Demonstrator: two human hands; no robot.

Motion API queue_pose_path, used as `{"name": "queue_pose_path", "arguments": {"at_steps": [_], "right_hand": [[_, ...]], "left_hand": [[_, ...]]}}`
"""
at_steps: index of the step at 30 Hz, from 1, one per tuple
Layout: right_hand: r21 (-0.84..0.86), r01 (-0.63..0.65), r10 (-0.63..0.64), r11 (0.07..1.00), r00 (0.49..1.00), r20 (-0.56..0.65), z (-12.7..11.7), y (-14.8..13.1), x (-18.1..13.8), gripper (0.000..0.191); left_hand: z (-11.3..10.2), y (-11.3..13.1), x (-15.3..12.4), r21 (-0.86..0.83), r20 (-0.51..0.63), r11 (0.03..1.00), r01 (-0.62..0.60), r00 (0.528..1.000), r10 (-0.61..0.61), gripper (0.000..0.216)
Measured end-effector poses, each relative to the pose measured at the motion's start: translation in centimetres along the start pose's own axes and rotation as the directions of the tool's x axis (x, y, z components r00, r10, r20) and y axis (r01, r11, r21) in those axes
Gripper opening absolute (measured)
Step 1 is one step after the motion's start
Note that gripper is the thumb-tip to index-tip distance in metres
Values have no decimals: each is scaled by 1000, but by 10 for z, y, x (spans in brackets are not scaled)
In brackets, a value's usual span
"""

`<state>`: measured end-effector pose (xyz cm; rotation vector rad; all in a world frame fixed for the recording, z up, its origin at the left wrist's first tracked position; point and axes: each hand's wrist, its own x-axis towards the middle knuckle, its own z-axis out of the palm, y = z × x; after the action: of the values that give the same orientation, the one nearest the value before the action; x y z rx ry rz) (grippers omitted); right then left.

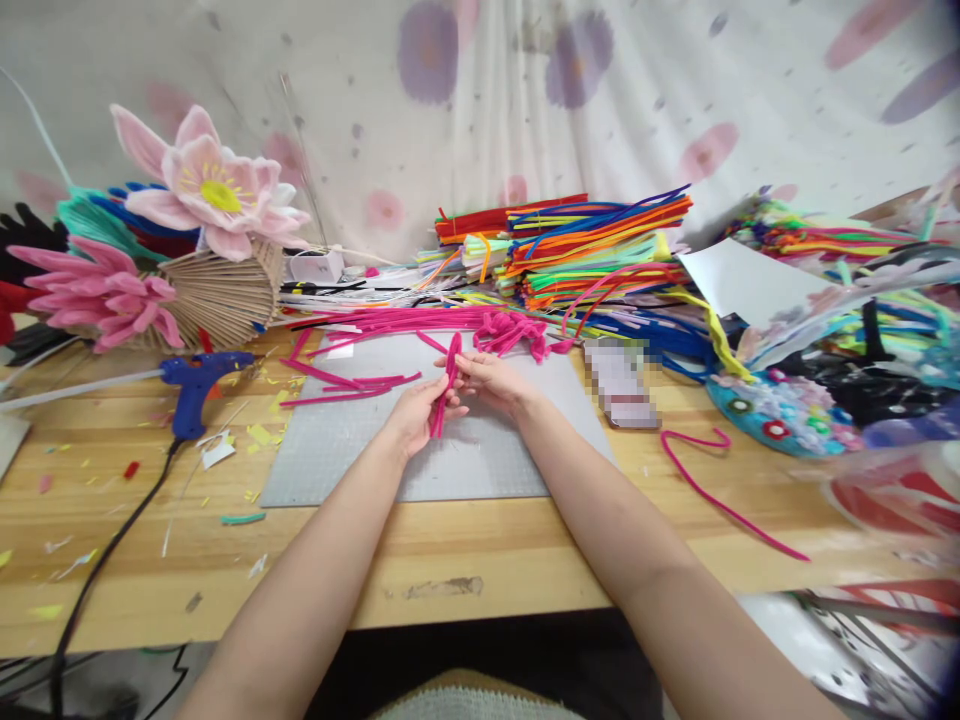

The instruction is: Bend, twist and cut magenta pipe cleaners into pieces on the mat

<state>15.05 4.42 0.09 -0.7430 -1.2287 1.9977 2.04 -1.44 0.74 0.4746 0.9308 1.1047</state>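
Observation:
Over the grey cutting mat (322, 470) both hands meet on a bent magenta pipe cleaner (454, 352), its loop upward and its loose ends hanging below. My left hand (416, 412) is closed around the lower part. From the right, my right hand (484, 380) pinches the looped part, thumb and forefinger together, other fingers curled beneath. Several cut magenta pipe cleaners (349, 385) lie on the mat's left side. Behind the hands sits a heap of folded magenta pieces (510, 332), beside a row of long magenta stems (405, 318).
A blue glue gun (191, 385) with a black cord rests at left, near pink fuzzy flowers (217, 190). Coloured pipe cleaner bundles (592, 245) are piled at the back. A phone (622, 385) and a loose magenta stem (720, 500) lie at right, by a flower-covered blue piece (780, 410).

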Motion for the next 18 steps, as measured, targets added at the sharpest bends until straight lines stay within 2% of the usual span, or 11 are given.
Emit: {"name": "queue_pose_path", "arguments": {"at_steps": [4, 9, 15, 18], "right_hand": [[-24, 54, -56, 998, 992, -113, -2, 5, 5, 31], [-98, 129, -147, 987, 970, -196, 4, 11, 11, 33], [-18, 56, -57, 998, 997, -58, 15, 8, 5, 38], [6, 37, -37, 999, 999, -10, 16, 6, 2, 37]], "left_hand": [[1, 0, -2, 42, 53, 999, 6, 999, -8, 17], [2, -1, -3, 156, 9, 986, -59, 998, 58, 8], [0, 3, -1, 174, -115, 972, -155, 977, 177, 8], [-3, 5, 0, 145, -104, 982, -122, 985, 138, 10]]}}
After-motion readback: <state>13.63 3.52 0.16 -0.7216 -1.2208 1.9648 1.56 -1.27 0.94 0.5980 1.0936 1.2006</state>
